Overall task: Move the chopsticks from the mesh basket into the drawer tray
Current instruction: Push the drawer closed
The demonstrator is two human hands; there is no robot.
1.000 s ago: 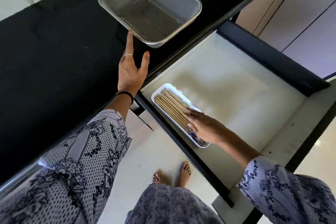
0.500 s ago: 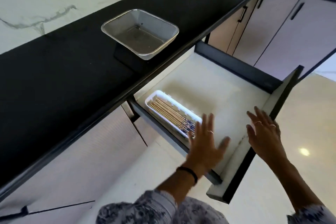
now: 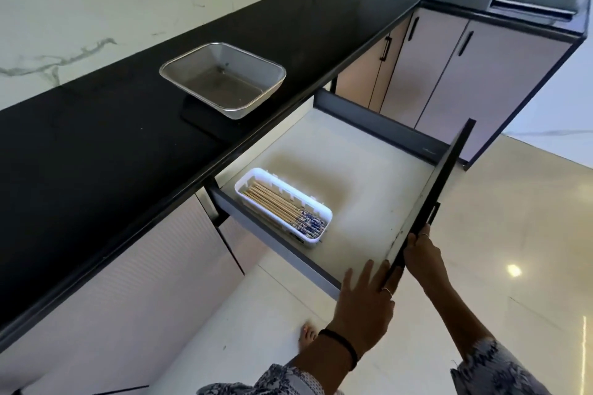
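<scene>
Several wooden chopsticks point(image 3: 280, 207) with blue patterned ends lie side by side in the white tray point(image 3: 324, 209) inside the open drawer point(image 3: 378, 189). On the black counter point(image 3: 96, 144) the metal mesh basket point(image 3: 269, 69) holds nothing. My left hand point(image 3: 365, 301) rests with spread fingers on the near corner of the drawer, against its dark front panel point(image 3: 439, 183). My right hand point(image 3: 423, 253) presses on the outer face of that panel, its fingers at the edge.
Closed cabinet doors point(image 3: 449, 74) with black handles stand beyond the drawer. A marble wall runs behind the counter. A glossy tiled floor point(image 3: 513, 234) lies below, and my bare foot point(image 3: 308, 332) shows under the drawer.
My left hand left the counter and my right hand left the tray; both moved to the drawer's front panel. The view has pulled back from the counter.
</scene>
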